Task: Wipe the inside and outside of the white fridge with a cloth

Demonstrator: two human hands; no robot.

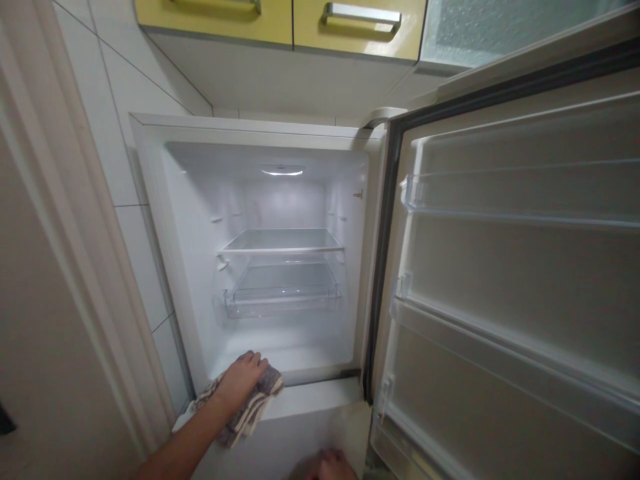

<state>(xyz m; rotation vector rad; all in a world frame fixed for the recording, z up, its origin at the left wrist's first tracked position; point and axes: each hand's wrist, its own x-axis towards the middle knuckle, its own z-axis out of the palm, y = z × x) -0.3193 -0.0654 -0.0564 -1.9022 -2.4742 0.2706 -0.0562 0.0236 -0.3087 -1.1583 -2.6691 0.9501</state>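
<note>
My left hand [246, 373] presses a grey-brown and cream striped cloth [257, 403] against the lower front edge of an open fridge compartment [285, 347]. Its fingers are bent over the fabric, and part of the cloth drapes down the front below. At the bottom edge of the picture, my right hand [330, 465] shows only in part and is blurred. The fingers there look curled in, and whatever they may hold is hidden. Inside the fridge are a glass shelf [285, 240] and, under it, a clear drawer [285, 303].
The fridge door [510, 267] stands wide open on the right, with clear racks [500, 213] on its inner side. Yellow cabinets [360, 27] hang above. White tiles [127, 167] and a pale door frame [65, 200] border the left side.
</note>
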